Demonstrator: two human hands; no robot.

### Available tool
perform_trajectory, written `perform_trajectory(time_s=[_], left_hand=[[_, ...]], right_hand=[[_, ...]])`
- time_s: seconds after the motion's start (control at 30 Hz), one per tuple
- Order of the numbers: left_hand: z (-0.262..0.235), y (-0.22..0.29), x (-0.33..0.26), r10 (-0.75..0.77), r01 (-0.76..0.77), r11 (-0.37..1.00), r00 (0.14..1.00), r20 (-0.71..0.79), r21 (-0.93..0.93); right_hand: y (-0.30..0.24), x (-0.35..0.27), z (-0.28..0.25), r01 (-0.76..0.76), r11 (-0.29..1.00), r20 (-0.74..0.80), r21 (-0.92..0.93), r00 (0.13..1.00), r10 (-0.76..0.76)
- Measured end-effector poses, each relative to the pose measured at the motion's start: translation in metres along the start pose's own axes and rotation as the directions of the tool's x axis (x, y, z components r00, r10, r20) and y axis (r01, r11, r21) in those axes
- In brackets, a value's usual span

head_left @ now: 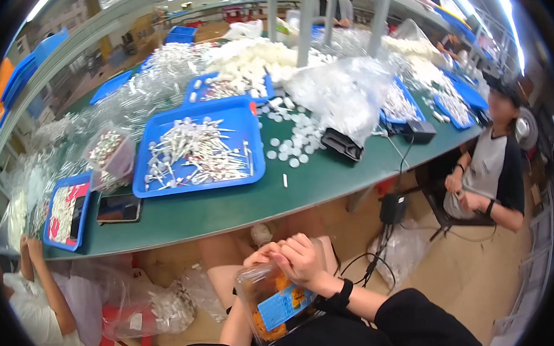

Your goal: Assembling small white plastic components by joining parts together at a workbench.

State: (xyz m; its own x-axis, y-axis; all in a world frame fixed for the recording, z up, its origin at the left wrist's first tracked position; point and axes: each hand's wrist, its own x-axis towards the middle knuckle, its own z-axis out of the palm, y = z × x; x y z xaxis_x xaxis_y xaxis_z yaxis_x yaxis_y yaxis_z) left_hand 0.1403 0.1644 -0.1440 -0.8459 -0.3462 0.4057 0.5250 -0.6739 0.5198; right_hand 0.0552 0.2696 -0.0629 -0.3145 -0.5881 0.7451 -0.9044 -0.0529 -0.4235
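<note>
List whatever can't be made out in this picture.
All in the head view:
Left hand: partly hidden by the right hand, so its grip is unclear.
Orange pieces in the clear container: some are covered by the blue label.
Print on that label: too small and blurred.
Table area behind the crumpled plastic bag: hidden by the bag.
Co-worker at the left: cut off by the dark fisheye rim.

Across a long green table, we see a large blue tray, a dark phone, scattered translucent discs, a black plastic tray, a black box and a crumpled clear bag
</note>
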Motion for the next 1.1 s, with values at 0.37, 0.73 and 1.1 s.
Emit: perform_trajectory(time_s=[0.37, 0.73, 1.1], left_hand=[[0.036, 0.021, 0.018, -0.081, 0.086, 0.996, 0.986, -0.146, 0.029], [0.036, 0.02, 0.019, -0.113, 0.088, 0.992, 0.942, -0.317, -0.09], [0.025, 0.035, 0.027, -0.275, 0.147, 0.946, 0.837, -0.474, -0.29]], right_hand=[[0.074, -0.227, -0.102, -0.68, -0.733, 0.184, 0.026, -0.717, 0.672], [0.117, -0.252, -0.146, -0.886, -0.421, 0.129, 0.195, -0.403, 0.906], [0.029, -0.098, -0.272, -0.954, -0.14, 0.051, 0.265, -0.131, 0.99]])
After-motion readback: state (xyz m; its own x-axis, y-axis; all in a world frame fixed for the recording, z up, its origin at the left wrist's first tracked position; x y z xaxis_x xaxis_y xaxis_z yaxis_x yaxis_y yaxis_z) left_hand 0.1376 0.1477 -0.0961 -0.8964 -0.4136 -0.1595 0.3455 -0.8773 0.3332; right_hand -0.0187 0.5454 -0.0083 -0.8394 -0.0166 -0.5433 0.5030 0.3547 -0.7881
